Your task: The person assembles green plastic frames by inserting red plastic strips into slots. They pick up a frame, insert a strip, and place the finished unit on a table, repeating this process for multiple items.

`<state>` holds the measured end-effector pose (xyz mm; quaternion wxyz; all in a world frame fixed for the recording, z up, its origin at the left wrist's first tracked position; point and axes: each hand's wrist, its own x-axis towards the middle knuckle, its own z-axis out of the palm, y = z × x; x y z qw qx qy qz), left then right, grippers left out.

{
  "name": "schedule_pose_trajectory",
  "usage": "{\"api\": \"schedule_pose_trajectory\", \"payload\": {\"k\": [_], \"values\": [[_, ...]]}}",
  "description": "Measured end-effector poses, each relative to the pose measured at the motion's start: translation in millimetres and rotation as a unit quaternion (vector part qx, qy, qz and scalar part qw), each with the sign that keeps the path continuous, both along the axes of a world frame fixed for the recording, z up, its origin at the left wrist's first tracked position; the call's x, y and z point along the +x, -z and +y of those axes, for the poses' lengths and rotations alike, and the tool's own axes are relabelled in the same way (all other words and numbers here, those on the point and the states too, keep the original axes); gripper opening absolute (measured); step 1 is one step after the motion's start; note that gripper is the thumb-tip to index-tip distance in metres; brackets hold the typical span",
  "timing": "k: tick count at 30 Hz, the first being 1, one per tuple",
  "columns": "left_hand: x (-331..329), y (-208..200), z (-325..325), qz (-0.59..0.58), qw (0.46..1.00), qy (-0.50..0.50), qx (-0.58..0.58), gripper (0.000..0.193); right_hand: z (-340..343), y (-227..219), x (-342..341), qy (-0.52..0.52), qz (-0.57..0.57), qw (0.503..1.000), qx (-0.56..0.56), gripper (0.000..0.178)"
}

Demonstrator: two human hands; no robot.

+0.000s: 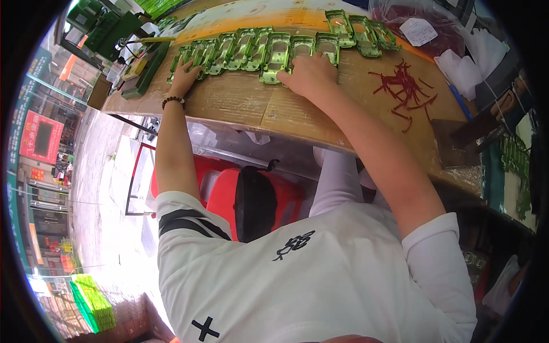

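A slightly curved row of shiny green car-shaped shells (246, 48), with window openings, lies side by side on the cardboard-covered table. At the row's left end my left hand (183, 79) has thumb and fingers around a shell. Toward the right end my right hand (313, 73) reaches over the shells, its thumb at the near edge of one and its fingers bent over the far side. The hand covers part of the shells beneath it. A few more green shells (363, 35) sit farther back to the right, apart from my hands.
Thin dark-red strips (405, 88) lie in a loose pile right of my right hand. Beyond them are a plastic bag (437, 34) with red contents and a blue pen (460, 103). A green machine (106, 28) stands at the far left. Red stools (214, 183) are below the table.
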<state>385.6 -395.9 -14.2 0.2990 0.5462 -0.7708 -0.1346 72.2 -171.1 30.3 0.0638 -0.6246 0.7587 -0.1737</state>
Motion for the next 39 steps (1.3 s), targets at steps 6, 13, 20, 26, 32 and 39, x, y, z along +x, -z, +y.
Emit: {"api": "schedule_pose_trajectory", "payload": {"k": [6,13,20,26,32,39], "values": [[-7.5,6.3,38.1,-0.019,0.998,0.051,-0.029,0.052,59.3,5.6,-2.8,0.040,0.051,0.998,0.010,0.054],[-41.9,-5.1,84.7,-0.124,0.964,-0.067,-0.225,0.047,77.1,23.9,-20.6,0.018,0.036,0.976,-0.216,0.043],[-167.1,-53.9,123.2,-0.014,0.961,0.083,-0.263,0.040,208.3,41.7,-40.4,-0.177,-0.098,0.916,-0.347,0.028],[-353.2,-85.1,155.7,-0.120,0.972,0.187,-0.082,0.048,277.0,54.7,-75.0,-0.144,-0.178,0.918,-0.323,0.021],[-448.6,-86.5,162.6,-0.259,0.960,0.098,-0.045,0.039,313.7,52.6,-108.0,-0.123,-0.189,0.915,-0.335,0.017],[-479.9,-64.9,127.0,-0.306,0.947,0.090,-0.023,0.030,311.5,48.9,-127.3,-0.116,-0.157,0.913,-0.358,0.017]]}}
